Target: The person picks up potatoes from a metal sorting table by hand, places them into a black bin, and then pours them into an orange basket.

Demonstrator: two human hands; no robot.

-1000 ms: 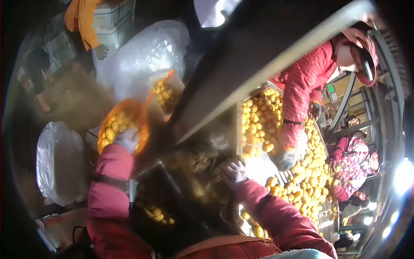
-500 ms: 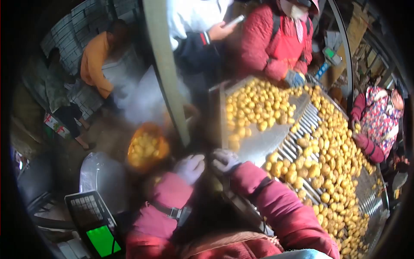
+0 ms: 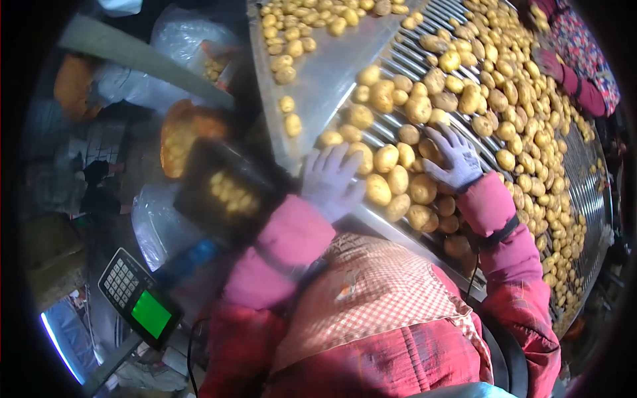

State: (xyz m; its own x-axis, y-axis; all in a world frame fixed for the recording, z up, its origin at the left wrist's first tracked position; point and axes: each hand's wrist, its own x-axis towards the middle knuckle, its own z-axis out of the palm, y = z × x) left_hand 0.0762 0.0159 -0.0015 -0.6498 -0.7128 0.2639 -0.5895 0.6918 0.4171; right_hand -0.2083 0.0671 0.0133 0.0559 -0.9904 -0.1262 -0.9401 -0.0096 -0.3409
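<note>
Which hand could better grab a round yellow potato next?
Probably the pale-gloved right hand: potatoes flank it on the grey metal rollers. The pale-gloved left hand is nearer the edge, with fewer around.

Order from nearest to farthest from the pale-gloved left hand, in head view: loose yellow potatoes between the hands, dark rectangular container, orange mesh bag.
1. Loose yellow potatoes, right side.
2. Dark container, left side.
3. Orange mesh bag, farther left.
</note>
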